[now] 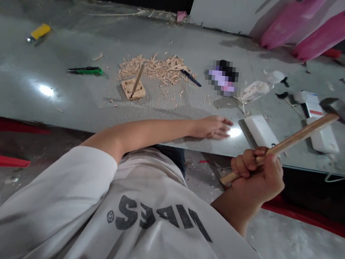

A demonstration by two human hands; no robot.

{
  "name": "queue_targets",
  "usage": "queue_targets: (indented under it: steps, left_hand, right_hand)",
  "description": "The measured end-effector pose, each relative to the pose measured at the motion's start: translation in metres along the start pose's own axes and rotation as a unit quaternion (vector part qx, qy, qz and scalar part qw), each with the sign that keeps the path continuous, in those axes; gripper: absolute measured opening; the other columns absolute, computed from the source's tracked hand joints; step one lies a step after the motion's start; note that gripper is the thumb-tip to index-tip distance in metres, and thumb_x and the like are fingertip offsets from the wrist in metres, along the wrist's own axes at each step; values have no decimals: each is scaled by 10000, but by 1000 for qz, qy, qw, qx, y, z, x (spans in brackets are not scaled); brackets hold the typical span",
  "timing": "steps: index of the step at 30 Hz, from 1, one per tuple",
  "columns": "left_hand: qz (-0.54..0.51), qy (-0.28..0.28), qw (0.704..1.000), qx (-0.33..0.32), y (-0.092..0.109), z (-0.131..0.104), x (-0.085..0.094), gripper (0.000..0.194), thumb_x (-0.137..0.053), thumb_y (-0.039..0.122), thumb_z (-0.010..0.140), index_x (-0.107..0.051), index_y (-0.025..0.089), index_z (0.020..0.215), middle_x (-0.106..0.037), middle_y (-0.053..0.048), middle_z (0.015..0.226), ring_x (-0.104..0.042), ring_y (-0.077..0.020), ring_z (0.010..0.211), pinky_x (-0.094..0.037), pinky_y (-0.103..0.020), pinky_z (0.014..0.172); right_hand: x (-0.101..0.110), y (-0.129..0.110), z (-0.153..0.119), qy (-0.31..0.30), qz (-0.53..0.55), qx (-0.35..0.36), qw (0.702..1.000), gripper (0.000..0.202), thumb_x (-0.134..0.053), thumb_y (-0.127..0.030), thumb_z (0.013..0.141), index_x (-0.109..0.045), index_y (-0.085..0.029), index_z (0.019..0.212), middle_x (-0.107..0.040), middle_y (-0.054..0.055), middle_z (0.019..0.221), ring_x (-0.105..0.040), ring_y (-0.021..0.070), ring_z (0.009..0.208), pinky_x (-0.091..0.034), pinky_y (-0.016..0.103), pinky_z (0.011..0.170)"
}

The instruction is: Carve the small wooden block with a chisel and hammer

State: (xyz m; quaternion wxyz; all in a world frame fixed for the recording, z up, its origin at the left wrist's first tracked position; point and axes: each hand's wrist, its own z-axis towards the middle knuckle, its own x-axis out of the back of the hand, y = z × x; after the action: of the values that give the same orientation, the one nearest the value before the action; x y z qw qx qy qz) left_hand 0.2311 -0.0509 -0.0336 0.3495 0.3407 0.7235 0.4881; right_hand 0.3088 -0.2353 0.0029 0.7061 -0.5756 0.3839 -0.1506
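Observation:
My right hand [259,171] is wrapped round the wooden handle of a hammer [299,134], whose metal head points up to the right over the table. My left hand [213,127] lies near the table's front edge, fingers loosely spread and a little blurred, holding nothing. Further left, a small carved wooden block [139,91] rests on the table with a thin chisel-like tool [138,78] standing upright on it. Wood shavings [162,69] are heaped behind the block, and a dark pen-like tool [190,78] lies at their right side.
On the grey table [81,101] lie a green cutter [87,70], a yellow object [40,31], a white box [260,131], a clear bottle [256,90] and a white power strip [323,132]. Pink objects [293,21] stand at the back right; red stools show below.

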Motion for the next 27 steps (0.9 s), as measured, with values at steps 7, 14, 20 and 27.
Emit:
queue_targets:
  steps: [7, 14, 20, 27]
  left_hand:
    - [25, 84, 992, -90, 18, 16, -14, 198, -583, 192, 1112, -726, 219, 1247, -808, -88, 1433, -716, -175, 1478, -559, -256, 1190]
    - [8, -48, 997, -56, -3, 45, -50, 195, -774, 274, 1007, -728, 231, 1191, -782, -177, 1438, -768, -339, 1467, -657, -464, 1237]
    - [348, 12, 886, -308, 14, 11, 34, 237, -885, 200, 862, -817, 220, 1088, -678, -183, 1675, -416, -461, 1782, -179, -650, 1539]
    - [516, 219, 769, -306, 32, -123, 187, 545, -785, 855, 959, -788, 319, 1050, -797, -109, 1451, -640, -376, 1510, -274, -600, 1478]
  right_hand:
    - [-1, -2, -2, -3, -3, 9, 1000, 429, -923, -513, 702, -643, -195, 770, -335, -89, 514, -188, 55, 355, -200, 192, 332]
    - [-9, -4, -4, -17, 5, 13, 1000, 427, -911, -512, 762, -643, -180, 795, -323, -96, 530, -198, 42, 356, -218, 175, 347]
    - [-4, 4, 10, -68, -7, -7, 998, 425, -939, -508, 760, -665, -186, 804, -356, -86, 531, -244, 60, 354, -250, 201, 333]
    - [-79, 9, 78, -156, -14, 95, 983, 350, -796, -494, 918, -576, -235, 834, -368, -117, 543, -262, 43, 385, -200, 157, 373]
